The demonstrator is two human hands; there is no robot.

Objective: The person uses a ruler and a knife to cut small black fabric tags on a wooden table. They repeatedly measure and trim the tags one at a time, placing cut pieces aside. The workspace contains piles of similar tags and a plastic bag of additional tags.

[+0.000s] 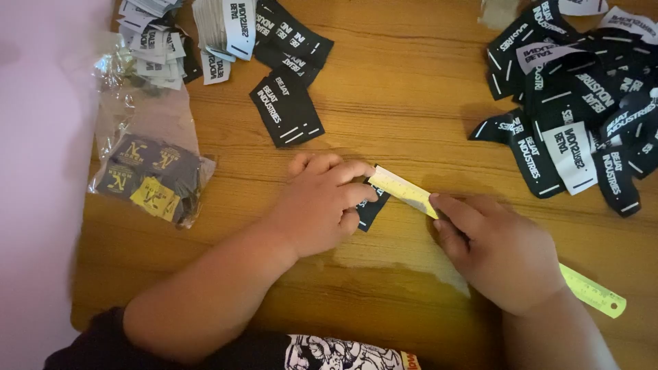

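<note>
A small black woven label (371, 207) is pinned flat on the wooden tabletop (404, 89) by the left hand (319, 202), whose fingers are curled down over it so that only its right edge shows. A yellow-green ruler (404, 191) is laid slantwise across that edge, its far end touching the left fingertips. The ruler is pressed down by the right hand (497, 250), fingers closed over its middle, and its near end (595, 293) sticks out to the right of the wrist. A single black label (286, 108) lies farther off, just beyond the left hand. A heap of black and white labels (582, 103) is spread at the far right. A clear plastic bag of dark and yellow labels (154, 175) rests at the left.
</note>
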